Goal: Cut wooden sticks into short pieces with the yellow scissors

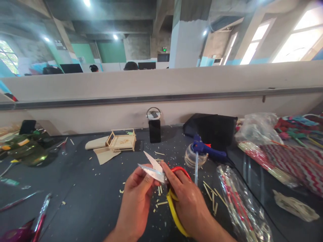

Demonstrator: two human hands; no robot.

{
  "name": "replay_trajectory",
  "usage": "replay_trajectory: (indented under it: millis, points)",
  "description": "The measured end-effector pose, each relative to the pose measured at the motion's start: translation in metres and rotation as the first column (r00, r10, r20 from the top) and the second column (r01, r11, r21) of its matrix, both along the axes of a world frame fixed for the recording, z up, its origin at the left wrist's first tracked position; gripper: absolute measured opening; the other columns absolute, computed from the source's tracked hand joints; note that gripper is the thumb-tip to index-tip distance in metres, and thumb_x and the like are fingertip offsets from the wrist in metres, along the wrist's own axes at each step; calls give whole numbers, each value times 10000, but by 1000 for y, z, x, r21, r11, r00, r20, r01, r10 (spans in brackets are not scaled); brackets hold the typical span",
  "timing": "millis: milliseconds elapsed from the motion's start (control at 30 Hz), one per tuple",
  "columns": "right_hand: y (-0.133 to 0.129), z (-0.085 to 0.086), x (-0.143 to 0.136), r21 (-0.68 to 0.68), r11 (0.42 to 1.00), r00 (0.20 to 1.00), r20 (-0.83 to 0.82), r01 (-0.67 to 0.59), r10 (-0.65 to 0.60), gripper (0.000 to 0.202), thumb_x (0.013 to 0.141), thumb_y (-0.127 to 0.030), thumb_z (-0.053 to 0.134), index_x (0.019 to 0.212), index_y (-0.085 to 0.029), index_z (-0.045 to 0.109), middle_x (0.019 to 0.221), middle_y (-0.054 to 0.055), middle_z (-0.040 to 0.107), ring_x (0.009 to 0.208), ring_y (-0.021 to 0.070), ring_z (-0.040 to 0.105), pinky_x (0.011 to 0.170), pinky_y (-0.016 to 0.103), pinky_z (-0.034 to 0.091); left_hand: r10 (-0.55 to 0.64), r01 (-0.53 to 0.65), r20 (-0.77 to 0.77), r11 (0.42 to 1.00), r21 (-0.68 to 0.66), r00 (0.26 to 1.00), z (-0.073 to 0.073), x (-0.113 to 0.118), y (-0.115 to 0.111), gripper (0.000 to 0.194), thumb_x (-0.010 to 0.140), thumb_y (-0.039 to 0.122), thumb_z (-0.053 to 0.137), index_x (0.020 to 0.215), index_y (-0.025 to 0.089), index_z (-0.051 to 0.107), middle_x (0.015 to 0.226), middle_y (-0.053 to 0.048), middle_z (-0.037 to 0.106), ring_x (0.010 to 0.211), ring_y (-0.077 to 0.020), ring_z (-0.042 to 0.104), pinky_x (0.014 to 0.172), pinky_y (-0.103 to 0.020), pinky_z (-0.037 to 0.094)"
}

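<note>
In my right hand [188, 195] is a pair of scissors [156, 173] with red and yellow handles, its blades parted and pointing up and to the left. My left hand [136, 198] is closed in a pinch right at the blades. Whatever its fingertips hold is hidden or too small to make out. Below and between the hands, short cut stick pieces [162, 203] and crumbs lie scattered over the dark tabletop [96, 205]. Farther back stands a small wooden stick frame [122, 140], shaped like a little bed, beside some brown card [104, 154].
A blue glue gun [210, 150] rests on a round clear container [189, 156], its cord trailing right. Longer sticks [214, 196] and a plastic-wrapped stick bundle [239, 205] lie to the right. A phone [154, 131] stands upright near the wall. Brushes [41, 215] lie left.
</note>
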State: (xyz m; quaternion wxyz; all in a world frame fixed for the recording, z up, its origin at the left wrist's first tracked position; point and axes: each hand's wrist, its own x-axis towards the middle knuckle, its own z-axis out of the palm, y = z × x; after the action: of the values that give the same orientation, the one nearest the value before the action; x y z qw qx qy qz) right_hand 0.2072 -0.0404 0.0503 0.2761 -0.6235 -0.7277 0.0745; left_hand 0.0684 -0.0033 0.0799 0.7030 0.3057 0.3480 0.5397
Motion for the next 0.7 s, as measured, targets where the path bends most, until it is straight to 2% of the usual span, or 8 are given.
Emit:
replay_trajectory:
  millis: [167,300,467,700]
  points:
    - [2,-7,0,23,999,999,-45,-24,25,850,654,-9,534,1451,-272,396,1005,101,658,786,261,666,704,410,575,52,-50,-70,998,41,996,-2,2,0,189,660,300,814,760,170,720,673,3,639,635,-108,527,633,-208,453]
    - [4,-13,2,47,998,994,-104,-33,38,830,654,-15,537,1443,-238,408,1019,111,662,799,253,665,721,396,571,81,-72,-93,994,88,992,-8,5,-1,203,709,327,789,813,171,710,739,-1,646,686,-116,543,664,-213,462]
    - [6,-18,3,51,998,991,-129,-27,33,833,656,11,491,1447,-236,405,959,102,659,724,226,648,663,364,563,53,-27,-139,983,180,989,-15,6,2,161,787,320,728,861,185,681,780,3,651,713,-121,563,694,-221,463]
    - [4,-9,-1,-16,1000,996,-85,1,-2,845,664,6,456,1463,-255,376,1014,109,637,857,279,656,751,456,567,44,3,-198,973,231,979,-18,3,3,155,809,328,703,862,186,671,748,2,655,686,-124,553,664,-218,447]
